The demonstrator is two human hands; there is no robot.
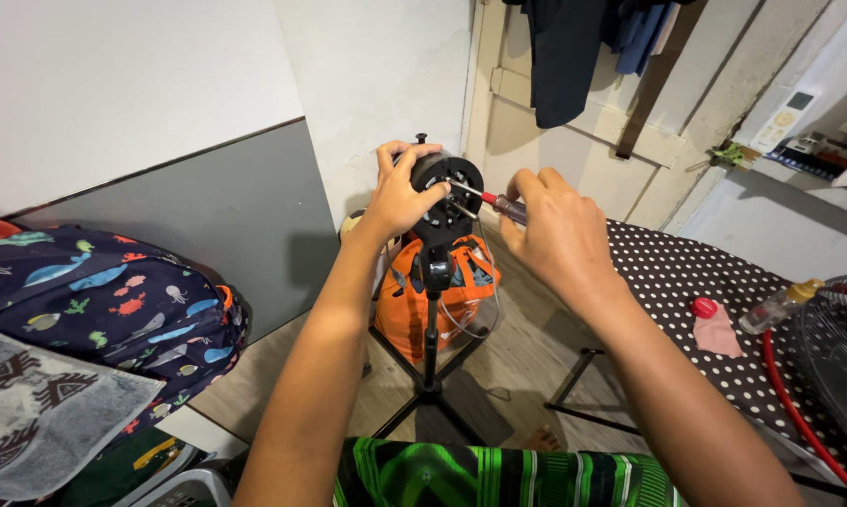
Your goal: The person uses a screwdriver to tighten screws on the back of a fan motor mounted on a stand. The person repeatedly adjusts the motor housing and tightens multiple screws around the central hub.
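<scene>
My left hand [400, 192] grips the side of a black fan motor housing [454, 202] that sits on top of a thin black stand [431, 329]. My right hand [555, 230] holds a red-handled screwdriver [500, 204], and its metal shaft points left into the front face of the housing. A thin clear wire hangs down from the motor along the stand.
An orange bag [433, 300] stands on the floor behind the stand. A dark sea-creature patterned backpack [114, 305] lies at left. At right, a polka-dot ironing board [705, 282] carries a small bottle [780, 305], a red cap and a fan grille [841, 347]. Clothes hang on the door.
</scene>
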